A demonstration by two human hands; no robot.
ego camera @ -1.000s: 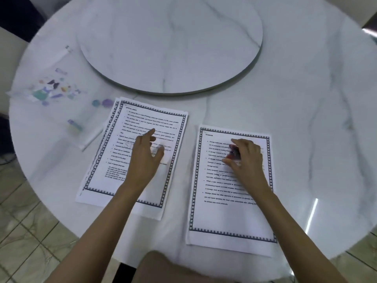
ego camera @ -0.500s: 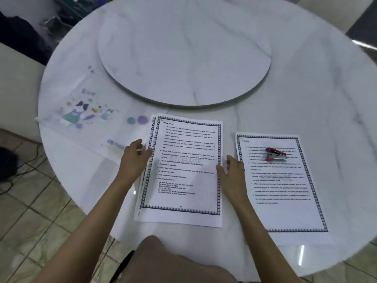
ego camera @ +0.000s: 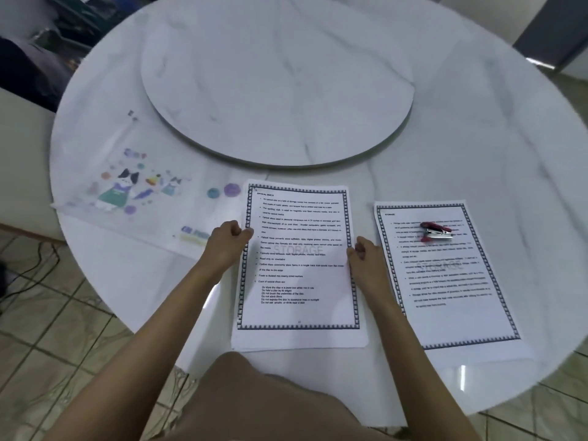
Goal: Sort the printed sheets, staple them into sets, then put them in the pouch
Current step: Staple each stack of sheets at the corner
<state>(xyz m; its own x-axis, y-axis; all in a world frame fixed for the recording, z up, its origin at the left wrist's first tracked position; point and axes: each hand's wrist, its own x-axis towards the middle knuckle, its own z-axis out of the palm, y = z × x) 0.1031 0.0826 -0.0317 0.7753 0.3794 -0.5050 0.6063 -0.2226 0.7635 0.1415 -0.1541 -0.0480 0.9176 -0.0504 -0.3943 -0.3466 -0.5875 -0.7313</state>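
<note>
A squared-up stack of printed sheets (ego camera: 299, 265) headed "Optical discs" lies in front of me on the white marble table. My left hand (ego camera: 227, 241) pinches its left edge and my right hand (ego camera: 366, 259) grips its right edge. A second printed set (ego camera: 445, 281) lies to the right, with a small red stapler (ego camera: 437, 232) resting on its upper part. The clear pouch (ego camera: 133, 192) with cartoon cat prints lies flat to the left, apart from both hands.
A large round marble turntable (ego camera: 276, 87) fills the table's centre behind the papers. The table edge (ego camera: 105, 300) curves close on the left, with tiled floor and cables below. My knee (ego camera: 254, 393) shows under the near edge.
My right hand has put the stapler down on the right set and moved to the left stack. Both hands have pushed the fanned left sheets into one even stack.
</note>
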